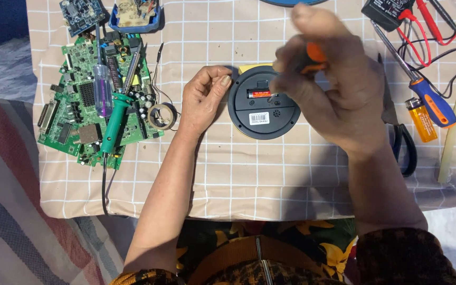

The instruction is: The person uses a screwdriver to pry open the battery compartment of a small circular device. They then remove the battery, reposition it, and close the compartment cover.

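At the bottom of the frame the person's forearms come up over a checked cloth (270,179). The left hand (202,100) lies at centre, fingers curled together and pressed against the left rim of a round black device (262,113), which lies back-up in the middle of the frame with a red battery (259,94) showing in its open bay. The right hand (328,87) hovers over the device's upper right, blurred, fingers pinched round an orange-handled tool (315,55); I can't see its tip. It looks like work on the back of the device around the battery bay, and the next move would need the tip set squarely while the left hand keeps the case from sliding. Right of centre lie a blue screwdriver (431,100), a yellow lighter (421,119) and scissors (402,142). At left a green circuit board (83,105) carries a soldering iron (116,119). Upper right are meter leads (428,26).
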